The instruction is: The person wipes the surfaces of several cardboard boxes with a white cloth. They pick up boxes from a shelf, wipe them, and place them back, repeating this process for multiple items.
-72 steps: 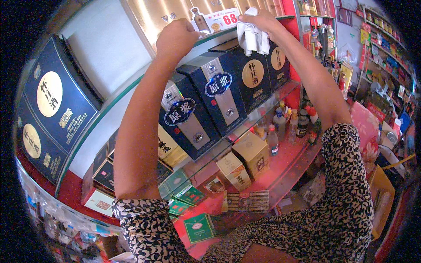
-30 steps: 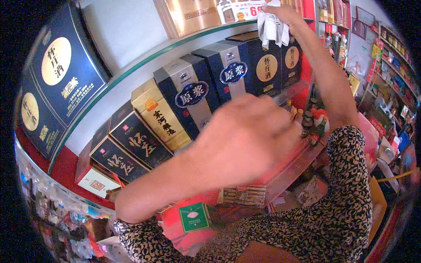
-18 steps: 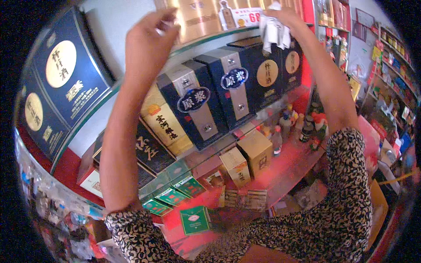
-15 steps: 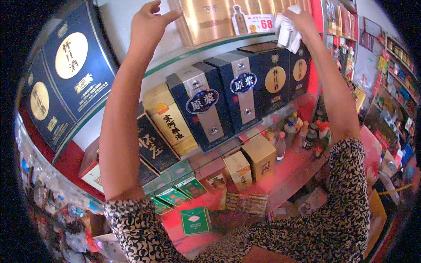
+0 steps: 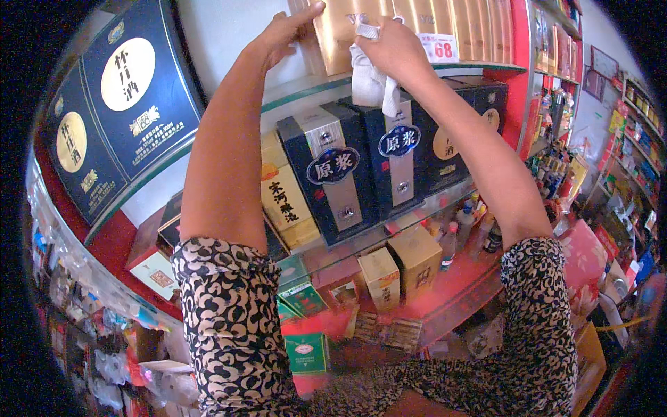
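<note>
Gold boxes (image 5: 474, 31) stand in a row on the upper glass shelf (image 5: 306, 97). My left hand (image 5: 286, 36) is at the left side of the row, with fingers stretched out against the edge of the end box. Bunched in my right hand (image 5: 394, 50) is a white cloth (image 5: 373, 82), pressed near the front of the gold boxes and hanging below the shelf edge. A white price card (image 5: 440, 47) with red print sits just right of that hand. My right forearm partly hides the dark boxes (image 5: 447, 139) below.
Dark blue and silver boxes (image 5: 340, 194) fill the shelf beneath, beside a cream-gold box (image 5: 288, 201). Large navy boxes (image 5: 139, 83) stand at the left. Lower down, small cartons (image 5: 413, 260), green packs (image 5: 304, 353) and bottles (image 5: 450, 243) are on a red surface.
My right hand has moved left along the gold boxes with the cloth, uncovering the price card's right end. My left hand has come against the end box, and the view has shifted slightly.
</note>
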Demonstrator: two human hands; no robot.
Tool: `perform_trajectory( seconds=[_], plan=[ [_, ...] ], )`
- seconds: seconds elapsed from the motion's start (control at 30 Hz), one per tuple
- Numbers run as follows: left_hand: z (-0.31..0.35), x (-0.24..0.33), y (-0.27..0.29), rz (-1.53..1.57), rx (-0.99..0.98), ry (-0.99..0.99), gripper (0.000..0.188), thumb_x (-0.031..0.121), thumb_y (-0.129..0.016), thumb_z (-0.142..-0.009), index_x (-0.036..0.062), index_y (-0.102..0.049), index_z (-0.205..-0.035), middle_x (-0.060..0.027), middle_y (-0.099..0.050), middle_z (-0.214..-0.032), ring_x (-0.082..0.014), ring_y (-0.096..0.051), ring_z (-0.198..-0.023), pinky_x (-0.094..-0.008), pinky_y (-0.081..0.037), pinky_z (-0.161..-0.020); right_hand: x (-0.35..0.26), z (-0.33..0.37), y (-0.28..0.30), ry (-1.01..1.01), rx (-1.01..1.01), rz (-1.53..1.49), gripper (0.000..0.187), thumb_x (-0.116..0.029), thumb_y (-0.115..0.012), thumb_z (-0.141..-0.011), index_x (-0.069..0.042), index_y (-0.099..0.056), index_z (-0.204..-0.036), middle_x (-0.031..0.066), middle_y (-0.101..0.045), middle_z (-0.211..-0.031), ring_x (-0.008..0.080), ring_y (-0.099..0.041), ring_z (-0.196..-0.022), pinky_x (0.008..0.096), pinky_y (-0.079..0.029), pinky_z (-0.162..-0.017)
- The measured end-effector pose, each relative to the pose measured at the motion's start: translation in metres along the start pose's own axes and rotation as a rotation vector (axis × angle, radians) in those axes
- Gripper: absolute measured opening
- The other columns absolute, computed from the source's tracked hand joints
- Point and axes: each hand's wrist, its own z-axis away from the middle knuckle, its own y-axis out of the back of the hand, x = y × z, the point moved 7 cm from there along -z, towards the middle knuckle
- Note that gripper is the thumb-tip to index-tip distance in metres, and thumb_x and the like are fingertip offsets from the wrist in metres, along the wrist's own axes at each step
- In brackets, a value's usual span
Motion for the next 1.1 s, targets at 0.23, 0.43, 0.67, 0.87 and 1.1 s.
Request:
perform_trajectory(
  seconds=[0.23, 0.43, 0.67, 0.87, 1.1],
  plan=[
    [0.009, 0.015, -0.001, 0.038, 0.127, 0.021, 0.076, 0.057, -0.065, -0.082, -0.0047, -0.047, -0.122, -0.0193, -0.058, -0.116, -0.0296, -0.059, -0.101, -0.0408, -0.050, -0.077, 0.013, -0.009, -0.006, -0.006, -0.016, 0.049, 0.048, -0.039, -0.067, -0.079, 0.004, -0.065, -0.099, 0.0280, -0.066, -0.091, 0.0411, -0.065, -0.089, 0.0467, -0.051, -0.082],
    [0.011, 0.041, -0.003, -0.031, 0.286, -0.260, 0.082, 0.050, -0.067, -0.082, -0.0063, -0.036, -0.133, -0.0216, -0.057, -0.119, -0.0284, -0.062, -0.099, -0.0375, -0.054, -0.076, 0.016, -0.010, -0.003, -0.024, 0.068, 0.008, 0.048, -0.036, -0.067, -0.079, 0.005, -0.064, -0.104, 0.0282, -0.066, -0.092, 0.0405, -0.065, -0.090, 0.0438, -0.050, -0.082],
    [0.017, 0.031, 0.016, -0.166, 0.353, -0.132, 0.103, 0.053, -0.072, -0.073, -0.0014, -0.022, -0.145, -0.0224, -0.051, -0.130, -0.0344, -0.054, -0.116, -0.0451, -0.055, -0.080, 0.014, -0.028, 0.015, -0.070, 0.247, -0.092, 0.032, -0.020, -0.063, -0.076, 0.011, -0.063, -0.086, 0.0312, -0.064, -0.083, 0.0467, -0.062, -0.087, 0.0484, -0.049, -0.077],
    [0.034, 0.045, -0.008, -0.032, 0.298, -0.192, 0.054, 0.035, -0.067, -0.080, -0.0061, -0.057, -0.113, -0.0130, -0.061, -0.093, -0.0206, -0.061, -0.084, -0.0381, -0.055, -0.069, 0.024, -0.050, 0.019, -0.219, 0.123, -0.075, 0.047, -0.036, -0.068, -0.072, 0.008, -0.068, -0.089, 0.0304, -0.066, -0.090, 0.0418, -0.066, -0.087, 0.0468, -0.053, -0.079],
    [0.052, 0.050, -0.006, -0.075, 0.424, -0.226, 0.037, 0.026, -0.066, -0.080, -0.0065, -0.062, -0.098, -0.0074, -0.062, -0.073, -0.0143, -0.056, -0.059, -0.0295, -0.046, -0.054, 0.017, -0.056, 0.007, -0.222, 0.152, -0.202, 0.041, -0.029, -0.069, -0.068, 0.008, -0.068, -0.088, 0.0270, -0.067, -0.086, 0.0386, -0.067, -0.085, 0.0433, -0.053, -0.077]
  ],
)
